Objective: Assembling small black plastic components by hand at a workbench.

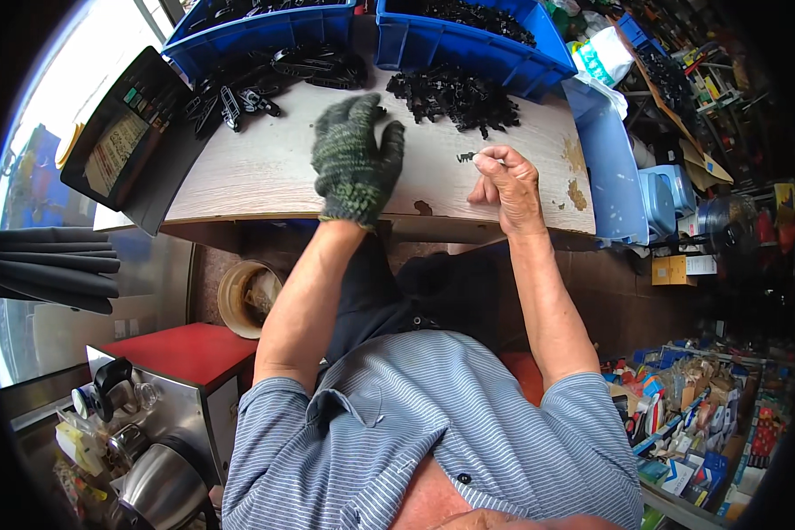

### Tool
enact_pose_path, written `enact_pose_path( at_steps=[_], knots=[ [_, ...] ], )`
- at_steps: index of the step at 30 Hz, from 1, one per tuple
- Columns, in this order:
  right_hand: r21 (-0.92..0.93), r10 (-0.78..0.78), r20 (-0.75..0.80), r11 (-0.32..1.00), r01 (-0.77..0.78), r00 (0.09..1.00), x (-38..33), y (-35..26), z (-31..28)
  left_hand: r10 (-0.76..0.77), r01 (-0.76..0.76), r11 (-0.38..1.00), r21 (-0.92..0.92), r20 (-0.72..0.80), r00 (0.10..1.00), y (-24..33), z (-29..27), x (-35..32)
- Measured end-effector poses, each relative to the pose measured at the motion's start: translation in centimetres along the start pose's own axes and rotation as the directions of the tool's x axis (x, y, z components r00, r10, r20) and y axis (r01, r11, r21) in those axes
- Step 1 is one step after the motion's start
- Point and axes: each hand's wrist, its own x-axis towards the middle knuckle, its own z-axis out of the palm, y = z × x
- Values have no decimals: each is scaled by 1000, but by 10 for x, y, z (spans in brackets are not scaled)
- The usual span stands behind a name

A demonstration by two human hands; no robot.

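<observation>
My left hand (355, 159), in a dark green knitted glove, is over the pale wooden table (265, 177), thumb apart from the fingers. I see nothing held in it, though its fingertips are partly hidden. My bare right hand (512, 187) pinches a small black plastic piece (465, 157) between thumb and fingertips, its toothed end sticking out to the left. Beyond that hand lies a heap of small black plastic pieces (455, 95). Longer black plastic parts (322, 67) are piled beyond my left hand, with a few shinier clip-like parts (231, 108) at the near side.
Two blue bins (265, 28) (477, 49) with black parts stand along the far edge. A dark open case (119, 141) is at the table's left end. A light blue tub (611, 168) adjoins the right end. Below, a bucket (236, 300) stands near a red-topped cabinet (172, 351).
</observation>
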Motion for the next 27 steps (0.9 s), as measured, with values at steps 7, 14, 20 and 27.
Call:
enact_pose_path(
  at_steps=[7, 14, 20, 27],
  knots=[
    [77, 20, -13, 997, -19, 1000, 2, 0, 0, 38, -158, 949, 271, 402, 915, -38, -8, 19],
    [147, 0, -68, 989, 10, 998, 2, -3, 1, -193, 409, 739, -535, 413, 890, 9, 7, -22],
    [190, -24, -18, 981, 27, 1000, 2, 0, -4, -162, 640, 483, -598, 657, 736, 35, 17, -27],
    [49, -8, 44, 999, 6, 999, 0, 1, -12, -78, 593, 575, -564, 684, 726, 45, 25, -25]
  ],
)
